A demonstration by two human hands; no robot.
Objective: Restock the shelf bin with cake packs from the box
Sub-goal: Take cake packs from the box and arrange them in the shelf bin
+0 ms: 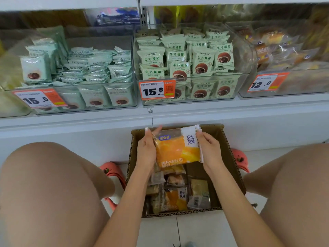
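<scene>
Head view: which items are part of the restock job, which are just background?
In the job:
- orange-and-white cake pack, in the grip of left hand and right hand
- brown cardboard box with more packs
- clear plastic shelf bin at right, holding similar yellowish packs; probably the target

Background:
- two clear bins of green packs
- orange price tags
- pink clogs

Orange-and-white cake pack (179, 148) held flat-ish above open cardboard box (229, 157) on floor. More packs (178, 196) jumbled inside box. Clear shelf bin (288, 86) top right, holds bread-like packs.
</scene>
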